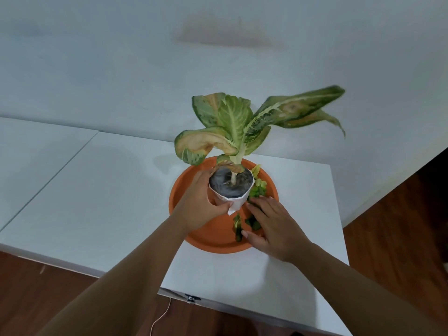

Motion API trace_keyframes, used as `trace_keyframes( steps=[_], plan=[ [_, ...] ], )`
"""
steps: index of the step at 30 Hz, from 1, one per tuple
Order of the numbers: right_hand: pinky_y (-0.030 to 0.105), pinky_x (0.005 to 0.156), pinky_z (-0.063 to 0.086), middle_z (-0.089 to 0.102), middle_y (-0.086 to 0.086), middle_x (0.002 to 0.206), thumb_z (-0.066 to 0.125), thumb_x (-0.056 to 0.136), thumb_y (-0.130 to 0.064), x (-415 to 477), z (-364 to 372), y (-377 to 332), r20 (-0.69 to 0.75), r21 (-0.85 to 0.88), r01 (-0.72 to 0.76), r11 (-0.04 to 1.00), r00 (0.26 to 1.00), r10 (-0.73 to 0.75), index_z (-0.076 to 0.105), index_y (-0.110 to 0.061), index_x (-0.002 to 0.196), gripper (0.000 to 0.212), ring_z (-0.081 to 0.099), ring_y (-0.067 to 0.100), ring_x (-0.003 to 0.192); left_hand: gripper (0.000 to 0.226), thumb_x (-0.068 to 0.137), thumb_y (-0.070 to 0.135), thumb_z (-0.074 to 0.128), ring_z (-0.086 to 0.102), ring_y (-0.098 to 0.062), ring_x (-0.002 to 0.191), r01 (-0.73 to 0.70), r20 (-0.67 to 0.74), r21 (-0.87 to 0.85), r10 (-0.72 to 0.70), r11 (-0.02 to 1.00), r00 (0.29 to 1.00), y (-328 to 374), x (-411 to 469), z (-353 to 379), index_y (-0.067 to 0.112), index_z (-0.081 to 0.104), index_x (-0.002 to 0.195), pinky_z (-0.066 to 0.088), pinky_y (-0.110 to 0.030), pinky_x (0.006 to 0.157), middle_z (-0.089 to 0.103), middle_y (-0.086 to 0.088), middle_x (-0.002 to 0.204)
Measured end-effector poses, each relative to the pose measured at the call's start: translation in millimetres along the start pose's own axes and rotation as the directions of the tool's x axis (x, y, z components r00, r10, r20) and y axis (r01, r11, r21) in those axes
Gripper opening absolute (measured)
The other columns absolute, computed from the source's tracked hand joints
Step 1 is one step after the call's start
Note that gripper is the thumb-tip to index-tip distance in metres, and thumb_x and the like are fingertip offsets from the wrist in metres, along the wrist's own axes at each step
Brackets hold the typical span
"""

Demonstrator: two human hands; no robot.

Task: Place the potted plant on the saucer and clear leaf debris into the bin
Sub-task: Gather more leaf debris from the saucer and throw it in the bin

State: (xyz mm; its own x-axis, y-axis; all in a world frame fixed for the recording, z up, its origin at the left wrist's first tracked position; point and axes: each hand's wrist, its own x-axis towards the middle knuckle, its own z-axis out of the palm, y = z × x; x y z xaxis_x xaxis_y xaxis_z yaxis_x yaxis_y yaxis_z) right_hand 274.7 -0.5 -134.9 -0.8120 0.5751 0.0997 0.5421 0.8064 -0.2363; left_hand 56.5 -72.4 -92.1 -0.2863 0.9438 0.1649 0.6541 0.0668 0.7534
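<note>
A potted plant [236,197] in a white faceted pot, with large green leaves browned at the edges, stands inside an orange saucer [191,180] on a white table. My left hand [201,204] grips the pot's left side. My right hand [274,226] lies palm down in the saucer to the right of the pot, fingers spread over leaf debris [238,226]. More green scraps [258,189] lie beside the pot on its right. No bin is in view.
The white table [109,190] runs left, with a seam to a second surface [36,151]. A white wall rises behind. Wooden floor [400,214] shows on the right and front left. A thin cable [162,316] hangs below the table's front edge.
</note>
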Motion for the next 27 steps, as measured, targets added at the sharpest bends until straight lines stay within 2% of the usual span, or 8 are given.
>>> trace_keyframes(
  steps=[4, 10, 13, 16, 20, 22, 24, 27],
  plan=[
    [0.038, 0.119, 0.026, 0.049, -0.001, 0.143, 0.038, 0.085, -0.069, 0, 2, -3, -0.01, 0.003, -0.02, 1.0, 1.0, 0.02, 0.048, -0.018, 0.138, 0.074, 0.038, 0.019, 0.136, 0.083, 0.065, 0.036, 0.08, 0.043, 0.006, 0.115, -0.013, -0.102, 0.053, 0.018, 0.999, 0.995, 8, -4, 8, 0.026, 0.039, 0.136, 0.033, -0.002, 0.096, 0.046, 0.011, 0.127],
    [0.032, 0.119, 0.017, 0.052, -0.001, 0.142, 0.039, 0.085, -0.068, 0, 7, -12, -0.042, -0.007, -0.056, 0.998, 0.998, 0.055, 0.051, -0.019, 0.136, 0.071, 0.042, 0.018, 0.135, 0.086, 0.062, 0.041, 0.083, 0.048, -0.013, 0.118, 0.08, -0.292, 0.175, -0.026, 0.981, 0.956, 7, -11, 16, 0.017, 0.042, 0.134, 0.039, -0.015, 0.088, 0.051, -0.001, 0.128],
    [0.035, 0.119, 0.02, 0.053, 0.001, 0.14, 0.041, 0.085, -0.066, 0, 8, -21, -0.064, 0.006, -0.094, 0.996, 0.993, 0.094, 0.052, -0.018, 0.135, 0.07, 0.043, 0.021, 0.134, 0.089, 0.062, 0.05, 0.079, 0.05, -0.018, 0.121, 0.174, -0.349, 0.203, -0.095, 0.964, 0.932, 2, -9, 20, 0.015, 0.041, 0.135, 0.045, -0.023, 0.092, 0.053, -0.003, 0.129],
    [0.034, 0.118, 0.019, 0.056, -0.001, 0.137, 0.04, 0.086, -0.065, -1, 9, -36, -0.091, 0.017, -0.126, 0.992, 0.988, 0.127, 0.055, -0.019, 0.132, 0.067, 0.045, 0.019, 0.132, 0.091, 0.063, 0.058, 0.075, 0.049, -0.019, 0.123, 0.198, -0.366, 0.244, -0.098, 0.949, 0.925, -4, -5, 17, 0.017, 0.039, 0.136, 0.046, -0.027, 0.097, 0.053, -0.002, 0.131],
    [0.033, 0.117, 0.023, 0.056, -0.004, 0.137, 0.03, 0.087, -0.069, 1, 13, -52, -0.108, 0.059, -0.174, 0.983, 0.978, 0.18, 0.055, -0.021, 0.131, 0.07, 0.047, 0.015, 0.131, 0.081, 0.069, 0.062, 0.068, 0.048, -0.019, 0.125, 0.154, -0.302, 0.333, -0.049, 0.93, 0.952, -18, -7, 0, 0.022, 0.043, 0.134, 0.043, -0.036, 0.105, 0.055, 0.0, 0.133],
    [0.032, 0.115, 0.027, 0.055, -0.004, 0.137, 0.033, 0.089, -0.066, 4, 11, -53, -0.112, 0.079, -0.133, 0.988, 0.984, 0.141, 0.054, -0.021, 0.131, 0.066, 0.046, 0.015, 0.131, 0.068, 0.081, 0.051, 0.061, 0.042, -0.025, 0.132, 0.221, -0.323, 0.365, -0.099, 0.905, 0.941, -30, -18, -9, 0.018, 0.04, 0.138, 0.036, -0.042, 0.11, 0.05, -0.007, 0.141],
    [0.034, 0.117, 0.028, 0.051, -0.003, 0.141, 0.035, 0.09, -0.063, 10, 8, -53, -0.066, 0.075, -0.012, 0.997, 0.998, 0.017, 0.052, -0.021, 0.134, 0.062, 0.042, 0.016, 0.135, 0.062, 0.091, 0.034, 0.052, 0.031, -0.032, 0.14, 0.338, -0.332, 0.295, -0.236, 0.894, 0.913, -41, -32, -14, 0.012, 0.03, 0.145, 0.029, -0.047, 0.114, 0.036, -0.013, 0.152],
    [0.034, 0.121, 0.01, 0.038, -0.004, 0.153, 0.03, 0.093, -0.063, 21, 6, -64, 0.114, 0.049, 0.199, 0.979, 0.972, -0.203, 0.039, -0.023, 0.144, 0.065, 0.025, 0.016, 0.146, 0.06, 0.095, 0.025, 0.042, 0.036, -0.033, 0.138, 0.44, -0.257, 0.203, -0.386, 0.875, 0.886, -56, -47, -12, 0.009, 0.021, 0.149, 0.033, -0.046, 0.112, 0.034, -0.014, 0.153]
  ],
)
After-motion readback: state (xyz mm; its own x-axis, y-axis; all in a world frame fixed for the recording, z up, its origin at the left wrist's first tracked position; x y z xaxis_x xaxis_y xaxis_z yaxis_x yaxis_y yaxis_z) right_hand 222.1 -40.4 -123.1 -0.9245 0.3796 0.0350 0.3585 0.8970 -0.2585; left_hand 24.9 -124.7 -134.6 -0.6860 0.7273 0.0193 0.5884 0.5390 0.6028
